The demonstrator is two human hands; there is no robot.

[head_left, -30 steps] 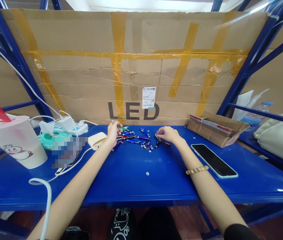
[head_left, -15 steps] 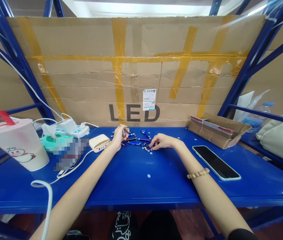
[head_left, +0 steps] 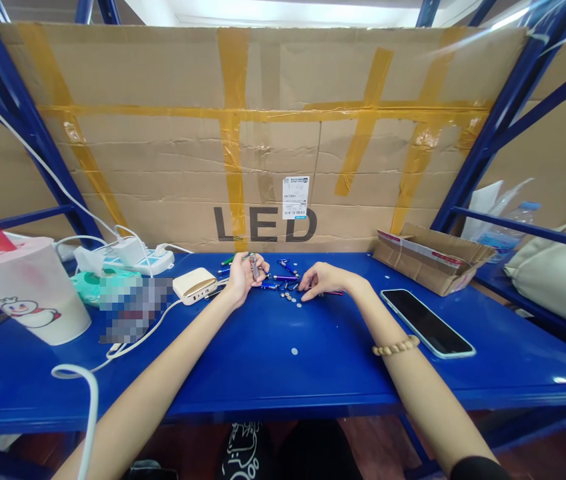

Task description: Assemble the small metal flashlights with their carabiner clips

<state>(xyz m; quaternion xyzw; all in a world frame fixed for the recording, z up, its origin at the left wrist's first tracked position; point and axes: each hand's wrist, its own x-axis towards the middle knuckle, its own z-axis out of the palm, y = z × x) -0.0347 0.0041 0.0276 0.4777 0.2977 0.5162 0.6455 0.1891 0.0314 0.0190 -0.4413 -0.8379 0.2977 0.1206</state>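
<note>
A heap of small coloured keychain torches [head_left: 283, 275] lies at the back of the blue shelf top [head_left: 283, 360], with several tiny round button cells [head_left: 290, 297] beside it. My left hand [head_left: 243, 275] is turned palm up, its fingers closed round one small grey torch [head_left: 254, 267]. To its right, my right hand [head_left: 323, 279] rests palm down on the heap's near edge, fingertips pinched at the button cells; what it holds is hidden. One loose cell [head_left: 293, 351] lies nearer to me.
A black phone [head_left: 427, 323] lies at the right, with a cardboard box [head_left: 433, 257] behind it. On the left stand a lidded drink cup [head_left: 27, 287], a beige power bank [head_left: 195, 285], a power strip [head_left: 127, 257] and white cables [head_left: 83, 373]. A taped cardboard wall [head_left: 263, 133] closes the back.
My left hand has lifted a grey torch off the heap and turned palm up. My right hand has slid left from the torches to the button cells.
</note>
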